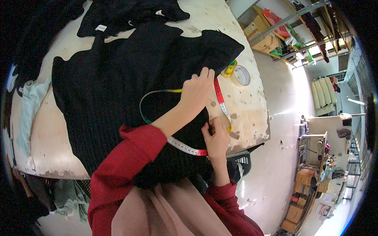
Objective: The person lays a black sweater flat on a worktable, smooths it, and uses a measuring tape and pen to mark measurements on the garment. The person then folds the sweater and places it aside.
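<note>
A black ribbed knit garment lies spread over the table in front of me. My left hand is closed at its right edge, with the red part of a tape measure coming out beside the fingertips. Lower along the same edge, my right hand pinches the dark cloth between thumb and fingers. The tape runs down to this hand and shows again at its wrist side, then loops left across the garment and under my left forearm. What lies inside each grip is partly hidden by the fingers.
The pale wooden table has worn, stained edges. Near my left hand lie a roll of adhesive tape and a yellow coil. Another black garment lies beyond, and light cloth hangs at the left. Shelves with boxes stand at right.
</note>
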A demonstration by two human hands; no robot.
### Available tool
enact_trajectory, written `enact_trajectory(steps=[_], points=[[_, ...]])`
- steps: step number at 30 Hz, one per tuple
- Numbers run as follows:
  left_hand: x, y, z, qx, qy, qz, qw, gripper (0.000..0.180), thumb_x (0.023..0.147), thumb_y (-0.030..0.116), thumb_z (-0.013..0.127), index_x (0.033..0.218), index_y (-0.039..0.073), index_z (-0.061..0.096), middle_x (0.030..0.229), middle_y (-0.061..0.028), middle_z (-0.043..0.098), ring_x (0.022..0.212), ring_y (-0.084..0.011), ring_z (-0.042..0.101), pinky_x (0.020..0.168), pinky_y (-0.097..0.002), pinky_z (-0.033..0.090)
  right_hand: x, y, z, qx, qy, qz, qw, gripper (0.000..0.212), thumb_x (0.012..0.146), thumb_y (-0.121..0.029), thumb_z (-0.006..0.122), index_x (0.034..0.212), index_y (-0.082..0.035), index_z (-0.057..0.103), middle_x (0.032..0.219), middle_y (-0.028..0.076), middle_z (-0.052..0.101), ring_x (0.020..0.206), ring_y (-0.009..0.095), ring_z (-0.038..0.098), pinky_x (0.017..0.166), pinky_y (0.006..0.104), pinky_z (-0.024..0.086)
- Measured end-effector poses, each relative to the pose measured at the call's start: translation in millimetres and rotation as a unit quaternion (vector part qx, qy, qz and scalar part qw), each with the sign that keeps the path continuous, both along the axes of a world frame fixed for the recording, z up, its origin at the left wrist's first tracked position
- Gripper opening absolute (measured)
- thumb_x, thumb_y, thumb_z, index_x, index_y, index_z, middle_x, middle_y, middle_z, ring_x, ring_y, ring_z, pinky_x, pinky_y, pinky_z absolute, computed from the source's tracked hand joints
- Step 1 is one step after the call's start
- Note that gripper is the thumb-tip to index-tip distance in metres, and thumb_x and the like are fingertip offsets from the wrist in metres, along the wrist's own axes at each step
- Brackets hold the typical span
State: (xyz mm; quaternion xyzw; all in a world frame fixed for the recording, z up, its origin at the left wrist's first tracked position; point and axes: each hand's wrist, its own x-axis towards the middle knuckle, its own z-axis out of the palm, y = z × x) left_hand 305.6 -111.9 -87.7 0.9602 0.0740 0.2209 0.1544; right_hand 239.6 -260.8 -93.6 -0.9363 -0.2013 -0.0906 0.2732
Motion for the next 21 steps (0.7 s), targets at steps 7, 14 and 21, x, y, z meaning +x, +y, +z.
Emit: enact_trajectory(steps=[7,14,21], points=[[25.5,20.4,-11.0,-0.256,-0.087,-0.017,0.963,0.010,0.094,0.022,0.056,0.095,0.012,0.059,0.085,-0.0092,0.065,0.074,-0.0333,0.065,0.058,-0.0430,0.050,-5.5,-1.5,-1.3,0.006,0.013,-0.038,0.999,0.019,0.085,-0.017,0.067,0.087,-0.006,0.052,0.077,0.015,0.061,0.068,0.036,0.061,0.059,0.0444,0.047],[24.2,30.8,-19.4,-0.439,-0.156,-0.067,0.883,0.023,0.099,0.029,0.055,0.095,0.007,0.057,0.068,-0.0070,0.061,0.062,-0.0236,0.059,0.056,-0.0345,0.044,4.9,-5.3,4.2,-0.001,0.021,-0.010,1.000,0.020,0.089,-0.022,0.066,0.090,-0.005,0.056,0.076,0.016,0.061,0.068,0.034,0.061,0.060,0.0420,0.047],[21.4,27.9,-13.8,-0.492,-0.073,-0.075,0.864,0.022,0.099,0.031,0.053,0.094,0.010,0.058,0.064,-0.0054,0.067,0.054,-0.0198,0.064,0.054,-0.0328,0.045,49.7,24.9,32.3,0.162,0.068,-0.001,0.984,0.028,0.094,-0.028,0.063,0.096,0.000,0.063,0.080,0.016,0.066,0.066,0.031,0.061,0.062,0.0388,0.047]])
